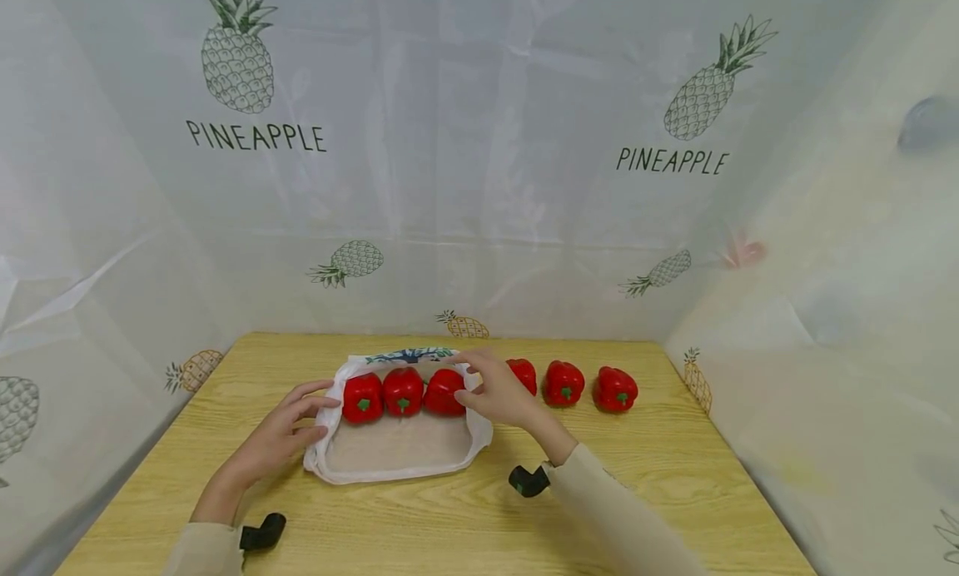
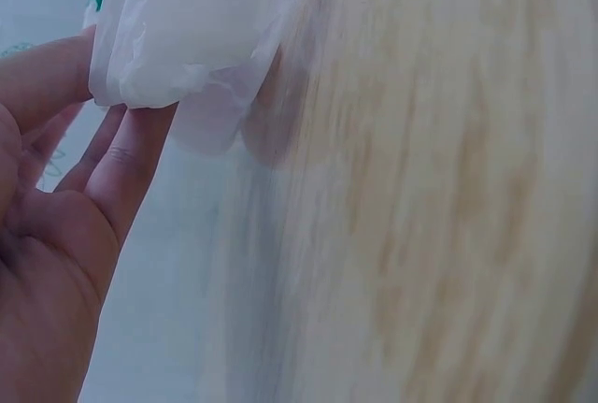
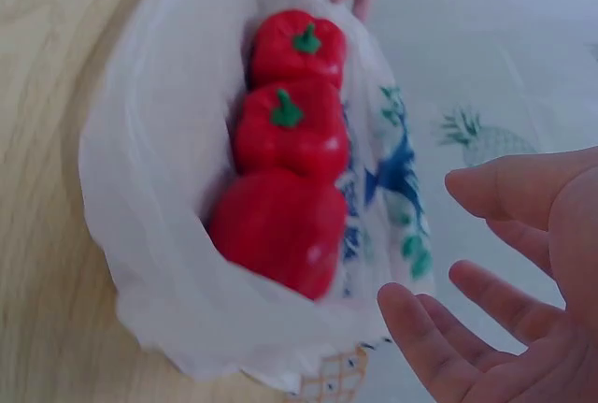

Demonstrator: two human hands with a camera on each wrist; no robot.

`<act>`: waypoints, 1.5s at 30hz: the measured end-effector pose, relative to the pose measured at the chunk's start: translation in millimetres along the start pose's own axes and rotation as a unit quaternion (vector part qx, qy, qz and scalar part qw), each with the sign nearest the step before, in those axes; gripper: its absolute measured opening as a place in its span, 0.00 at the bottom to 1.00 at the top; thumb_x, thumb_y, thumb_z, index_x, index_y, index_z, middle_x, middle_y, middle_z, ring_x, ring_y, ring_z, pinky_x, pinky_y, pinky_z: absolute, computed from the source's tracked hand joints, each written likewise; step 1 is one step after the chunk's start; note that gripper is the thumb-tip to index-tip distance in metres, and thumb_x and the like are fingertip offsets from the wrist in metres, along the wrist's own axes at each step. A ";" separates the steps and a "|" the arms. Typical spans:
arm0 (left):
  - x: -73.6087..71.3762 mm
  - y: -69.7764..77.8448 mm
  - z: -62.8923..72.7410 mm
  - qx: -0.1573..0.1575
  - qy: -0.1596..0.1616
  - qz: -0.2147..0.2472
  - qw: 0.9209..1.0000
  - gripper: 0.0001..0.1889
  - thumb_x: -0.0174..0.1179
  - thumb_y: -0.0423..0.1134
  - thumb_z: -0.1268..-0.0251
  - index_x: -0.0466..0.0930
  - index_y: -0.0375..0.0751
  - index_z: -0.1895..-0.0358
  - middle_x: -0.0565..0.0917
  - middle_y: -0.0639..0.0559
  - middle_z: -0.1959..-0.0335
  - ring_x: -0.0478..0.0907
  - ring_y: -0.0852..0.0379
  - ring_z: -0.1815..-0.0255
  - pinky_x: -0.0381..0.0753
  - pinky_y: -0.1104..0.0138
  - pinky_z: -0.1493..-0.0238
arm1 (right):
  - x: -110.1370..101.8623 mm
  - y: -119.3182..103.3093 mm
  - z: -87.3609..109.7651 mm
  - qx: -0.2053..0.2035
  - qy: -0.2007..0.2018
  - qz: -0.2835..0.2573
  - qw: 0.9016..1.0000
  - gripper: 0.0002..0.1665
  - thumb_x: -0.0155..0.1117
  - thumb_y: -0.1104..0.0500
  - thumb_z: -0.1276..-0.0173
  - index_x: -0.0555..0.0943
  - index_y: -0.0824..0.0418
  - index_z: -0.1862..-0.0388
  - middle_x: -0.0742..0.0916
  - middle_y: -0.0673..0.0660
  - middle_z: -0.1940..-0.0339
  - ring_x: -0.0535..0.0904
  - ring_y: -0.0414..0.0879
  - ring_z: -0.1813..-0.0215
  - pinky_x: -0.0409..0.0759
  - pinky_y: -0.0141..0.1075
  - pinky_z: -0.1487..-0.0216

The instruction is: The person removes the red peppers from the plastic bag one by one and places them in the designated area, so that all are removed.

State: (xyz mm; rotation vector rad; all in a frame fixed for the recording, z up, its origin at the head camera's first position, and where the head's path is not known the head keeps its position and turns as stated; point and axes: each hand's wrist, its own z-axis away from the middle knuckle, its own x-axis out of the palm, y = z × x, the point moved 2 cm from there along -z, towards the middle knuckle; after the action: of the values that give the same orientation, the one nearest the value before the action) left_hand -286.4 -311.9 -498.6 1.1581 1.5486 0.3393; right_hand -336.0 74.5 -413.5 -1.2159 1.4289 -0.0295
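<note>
A white plastic bag (image 1: 479,430) with blue and green print lies open-mouthed on the table. Three red bell peppers sit in a row along its far side: a left pepper (image 1: 363,399), a middle pepper (image 1: 403,391) and a right pepper (image 1: 444,393). My left hand (image 1: 279,439) touches the bag's left side with spread fingers (image 2: 126,165); some fingertips are hidden by the plastic. Above the bag's right rim hovers my right hand (image 1: 498,389), its fingers (image 3: 406,323) loosely spread and holding nothing. In the right wrist view the right pepper lies on its side, stem hidden.
Right of the bag, three more red peppers stand in a row: one pepper (image 1: 522,374) partly behind my right hand, a second pepper (image 1: 563,384) and a third pepper (image 1: 615,389). A pineapple-printed sheet (image 1: 464,185) hangs around the wooden table (image 1: 419,526).
</note>
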 end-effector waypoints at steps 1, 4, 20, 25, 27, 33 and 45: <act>-0.2 0.3 0.0 -0.002 0.001 -0.001 1.000 0.18 0.65 0.31 0.25 0.83 0.42 0.35 0.63 0.41 0.20 0.76 0.51 0.39 0.84 0.68 0.48 | 4.1 0.4 -1.8 0.000 -0.001 0.003 1.000 0.29 0.70 0.66 0.27 0.78 0.57 0.28 0.79 0.65 0.30 0.79 0.63 0.37 0.87 0.35 0.54; -0.2 0.8 0.2 -0.010 -0.002 0.002 1.000 0.18 0.65 0.31 0.24 0.83 0.42 0.35 0.63 0.42 0.20 0.76 0.46 0.38 0.83 0.68 0.48 | 14.1 3.3 -6.8 0.010 -0.006 0.019 1.000 0.29 0.70 0.64 0.26 0.78 0.58 0.28 0.79 0.65 0.30 0.79 0.63 0.38 0.85 0.34 0.53; 1.3 1.1 0.3 -0.011 0.000 -0.009 1.000 0.18 0.66 0.30 0.25 0.83 0.42 0.35 0.64 0.41 0.20 0.76 0.44 0.39 0.83 0.69 0.49 | 34.4 18.7 -24.9 0.063 -0.027 0.093 0.993 0.31 0.71 0.59 0.25 0.77 0.59 0.25 0.78 0.60 0.26 0.77 0.58 0.29 0.81 0.53 0.34; 1.8 -0.8 -0.5 -0.011 0.001 -0.015 1.000 0.19 0.66 0.30 0.26 0.83 0.42 0.35 0.64 0.41 0.20 0.77 0.50 0.40 0.83 0.69 0.49 | 38.4 21.1 -26.8 0.071 -0.038 0.107 0.991 0.33 0.73 0.59 0.27 0.77 0.59 0.25 0.79 0.61 0.27 0.78 0.58 0.31 0.83 0.51 0.36; 1.8 -1.8 -1.1 -0.014 0.001 -0.014 1.000 0.19 0.66 0.30 0.26 0.83 0.43 0.35 0.64 0.42 0.20 0.77 0.52 0.40 0.83 0.68 0.48 | 39.2 21.0 -26.8 0.075 -0.043 0.110 0.990 0.33 0.73 0.59 0.27 0.76 0.59 0.25 0.78 0.61 0.26 0.77 0.58 0.30 0.84 0.52 0.37; 1.8 -3.6 -2.1 -0.018 -0.006 -0.013 1.000 0.19 0.66 0.31 0.25 0.83 0.44 0.35 0.63 0.43 0.19 0.76 0.56 0.38 0.84 0.68 0.47 | 40.3 20.1 -26.7 0.085 -0.055 0.123 0.987 0.34 0.73 0.58 0.26 0.76 0.60 0.24 0.77 0.60 0.24 0.75 0.60 0.29 0.83 0.52 0.37; 0.9 -1.3 -1.1 -0.013 -0.001 -0.021 1.000 0.19 0.66 0.31 0.25 0.83 0.44 0.35 0.64 0.43 0.20 0.77 0.48 0.38 0.83 0.67 0.47 | 45.0 21.0 -26.2 0.081 -0.052 0.131 0.987 0.34 0.73 0.58 0.27 0.76 0.59 0.24 0.74 0.59 0.24 0.70 0.63 0.28 0.80 0.57 0.33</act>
State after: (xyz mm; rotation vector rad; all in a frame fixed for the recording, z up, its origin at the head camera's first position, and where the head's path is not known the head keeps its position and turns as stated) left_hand -288.0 -311.4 -499.7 1.1041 1.5595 0.3306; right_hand -357.4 38.6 -451.0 -0.8779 1.4540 0.0953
